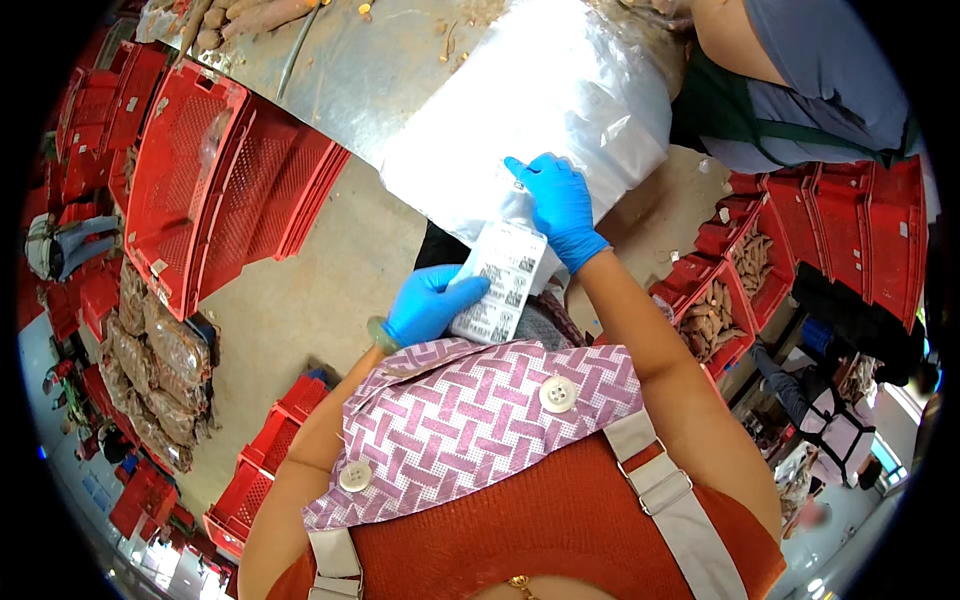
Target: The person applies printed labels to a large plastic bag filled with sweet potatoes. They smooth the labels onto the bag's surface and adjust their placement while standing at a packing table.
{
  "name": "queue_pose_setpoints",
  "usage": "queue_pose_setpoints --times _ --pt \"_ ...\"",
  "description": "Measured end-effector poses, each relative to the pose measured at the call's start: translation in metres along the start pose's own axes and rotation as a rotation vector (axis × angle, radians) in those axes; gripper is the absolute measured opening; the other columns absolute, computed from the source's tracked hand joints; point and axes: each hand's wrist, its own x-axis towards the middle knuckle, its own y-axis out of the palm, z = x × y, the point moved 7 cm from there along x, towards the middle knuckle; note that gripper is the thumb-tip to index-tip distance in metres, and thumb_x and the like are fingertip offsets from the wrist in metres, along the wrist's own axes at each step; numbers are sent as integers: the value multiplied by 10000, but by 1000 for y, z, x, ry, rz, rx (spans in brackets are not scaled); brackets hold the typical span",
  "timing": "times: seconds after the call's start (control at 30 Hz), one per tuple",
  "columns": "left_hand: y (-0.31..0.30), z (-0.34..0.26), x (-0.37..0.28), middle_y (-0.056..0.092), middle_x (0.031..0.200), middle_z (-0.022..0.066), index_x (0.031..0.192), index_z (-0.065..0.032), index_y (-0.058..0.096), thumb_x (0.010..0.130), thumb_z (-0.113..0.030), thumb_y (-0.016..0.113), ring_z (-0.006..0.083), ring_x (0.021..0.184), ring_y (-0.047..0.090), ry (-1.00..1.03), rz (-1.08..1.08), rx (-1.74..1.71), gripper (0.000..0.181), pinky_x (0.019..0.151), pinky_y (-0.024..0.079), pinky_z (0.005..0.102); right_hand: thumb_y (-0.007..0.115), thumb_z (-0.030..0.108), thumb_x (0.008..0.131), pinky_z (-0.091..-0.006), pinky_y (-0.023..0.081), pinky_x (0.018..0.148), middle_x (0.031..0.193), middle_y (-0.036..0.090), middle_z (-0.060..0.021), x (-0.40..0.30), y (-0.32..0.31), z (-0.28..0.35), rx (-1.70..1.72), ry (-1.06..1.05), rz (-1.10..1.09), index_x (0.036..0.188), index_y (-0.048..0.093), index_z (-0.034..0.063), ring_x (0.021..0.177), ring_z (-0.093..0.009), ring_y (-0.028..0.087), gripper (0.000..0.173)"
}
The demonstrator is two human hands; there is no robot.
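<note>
My left hand (435,304), in a blue glove, holds a stack of white printed labels (501,281) with its thumb on top. The labels bear writing and square codes. My right hand (559,206), also gloved in blue, rests on a pile of clear plastic bags (540,97), one finger stretched out from the rest. Beside that finger a small label edge with dark print shows on the plastic. The pile lies on a metal table (360,90) and hangs over its near edge. Glare hides much of the plastic.
Red crates (187,180) stand stacked left of the table. Sweet potatoes (262,16) lie at its far left; more fill crates (709,319) at right. A person in a dark green apron (720,105) is close at upper right. Filled clear bags (154,367) cover the floor at left.
</note>
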Motion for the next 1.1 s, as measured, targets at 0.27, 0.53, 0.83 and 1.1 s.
queue_pose_setpoints --times 0.27,0.53,0.83,1.1 --pt "-60 -21 -47 643 866 33 997 0 628 865 -134 603 73 716 567 472 -499 -158 190 645 445 218 692 264 696 -384 393 780 917 560 -61 -27 2 0 181 -87 -60 957 622 122 881 -273 512 305" --pt "-61 -6 -46 649 938 53 1045 10 614 865 -123 603 89 801 576 552 -522 -40 224 722 447 231 675 177 725 -310 451 573 676 618 -83 -19 -25 -30 535 47 -58 716 685 78 619 -220 581 100" --pt "-48 -11 -14 642 984 68 1092 30 583 855 -109 614 102 853 579 490 -379 142 276 756 468 251 579 171 835 -308 444 566 638 573 -86 16 -86 -120 380 290 -404 792 634 31 586 -145 512 156" --pt "-30 -10 13 652 910 55 1083 12 605 845 -146 632 88 782 580 446 -298 217 288 699 472 246 583 242 876 -271 455 815 1012 600 -64 -10 -61 -26 1233 366 -70 1111 546 -12 943 -141 557 348"
